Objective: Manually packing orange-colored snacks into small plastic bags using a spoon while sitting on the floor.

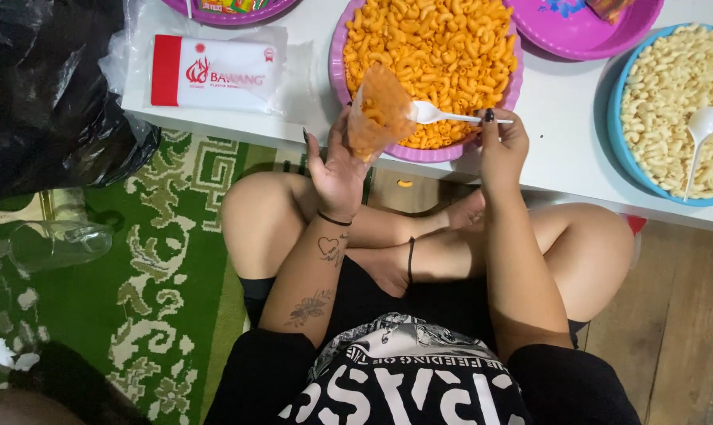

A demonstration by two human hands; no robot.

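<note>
My left hand (337, 169) grips a small clear bag (376, 110) of orange macaroni snacks at the desk's (561, 118) near edge. My right hand (502, 145) pinches a white plastic spoon (443, 116), its bowl at the bag's mouth, over the purple plate (337, 59). Bare desk lies between this plate and the blue plate (616, 134). A flat red-and-white packet (215, 72) sits near the left corner.

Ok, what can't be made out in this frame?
- Head view: spoon bowl, hidden inside the small bag held by the left hand.
- Right hand: fingertips turned away, so its grip is unclear.
- Blue plate and purple plate: cut off by the frame edges.
- Glass: blurred.
</note>
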